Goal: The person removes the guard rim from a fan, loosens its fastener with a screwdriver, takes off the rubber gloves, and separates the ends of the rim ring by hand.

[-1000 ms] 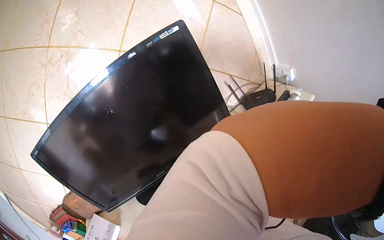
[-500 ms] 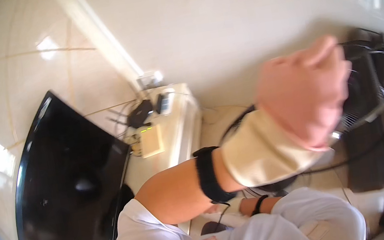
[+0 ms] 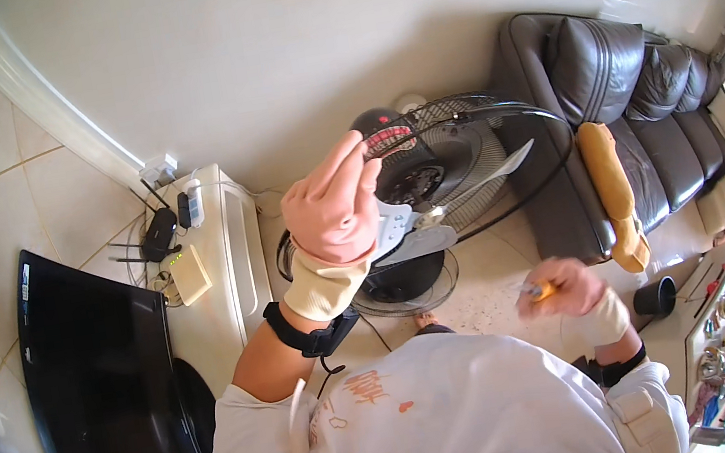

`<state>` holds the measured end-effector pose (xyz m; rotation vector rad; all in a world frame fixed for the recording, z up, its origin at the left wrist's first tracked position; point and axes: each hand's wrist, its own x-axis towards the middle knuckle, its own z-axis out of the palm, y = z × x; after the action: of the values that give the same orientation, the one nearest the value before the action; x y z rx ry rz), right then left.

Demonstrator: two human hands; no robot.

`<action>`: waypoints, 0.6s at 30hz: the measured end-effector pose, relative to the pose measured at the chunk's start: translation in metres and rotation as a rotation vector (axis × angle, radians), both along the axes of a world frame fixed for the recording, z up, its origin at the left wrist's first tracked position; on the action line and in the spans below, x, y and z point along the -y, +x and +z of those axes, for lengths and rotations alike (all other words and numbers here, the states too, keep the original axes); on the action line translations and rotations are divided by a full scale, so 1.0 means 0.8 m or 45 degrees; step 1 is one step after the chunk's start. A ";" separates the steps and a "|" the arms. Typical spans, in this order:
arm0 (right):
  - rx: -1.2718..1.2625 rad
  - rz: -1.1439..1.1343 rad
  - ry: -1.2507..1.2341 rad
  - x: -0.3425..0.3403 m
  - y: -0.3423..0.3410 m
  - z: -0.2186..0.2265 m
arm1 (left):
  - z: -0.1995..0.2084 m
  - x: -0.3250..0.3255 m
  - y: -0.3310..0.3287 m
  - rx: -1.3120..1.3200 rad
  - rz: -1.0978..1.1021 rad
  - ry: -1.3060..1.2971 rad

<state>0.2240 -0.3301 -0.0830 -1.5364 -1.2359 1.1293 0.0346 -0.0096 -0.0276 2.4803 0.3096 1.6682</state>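
A black floor fan (image 3: 412,182) stands ahead of me, with grey blades (image 3: 492,173) exposed inside its round wire guard. My left hand (image 3: 331,208), in a pink glove with a cream cuff, is over the left side of the fan, beside a pale blade. Its fingers are stretched out near the guard's rim; whether they touch it I cannot tell. Lower right, my gloved right hand (image 3: 571,288) is blurred by motion. It is closed around a small tool with an orange-yellow handle (image 3: 541,291), whose tip is too smeared to identify.
A white cabinet (image 3: 236,237) at left carries a black router (image 3: 160,232) and a cream box (image 3: 190,276). Near it stands a black screen (image 3: 104,391). A dark leather sofa (image 3: 549,149) with a tan armrest cushion (image 3: 609,178) is at right, a black bin (image 3: 655,297) below.
My view has swung, bringing the whole fan and sofa into sight. My left hand has come down and left from its raised place. My right hand now shows clear of my lap.
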 end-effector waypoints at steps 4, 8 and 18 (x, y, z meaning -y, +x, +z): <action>0.226 -0.459 0.430 -0.007 0.037 0.089 | 0.002 0.012 0.001 0.028 -0.003 -0.080; 0.990 -0.585 0.583 -0.084 0.055 0.158 | 0.005 0.013 -0.003 0.038 0.039 -0.096; 1.154 -0.072 0.798 -0.222 0.039 0.190 | -0.007 0.017 0.007 0.171 0.094 -0.137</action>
<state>0.2555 -0.1526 0.0691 -1.5719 -1.8713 -0.0995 0.0404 -0.0234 -0.0329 2.2934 0.4667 1.7858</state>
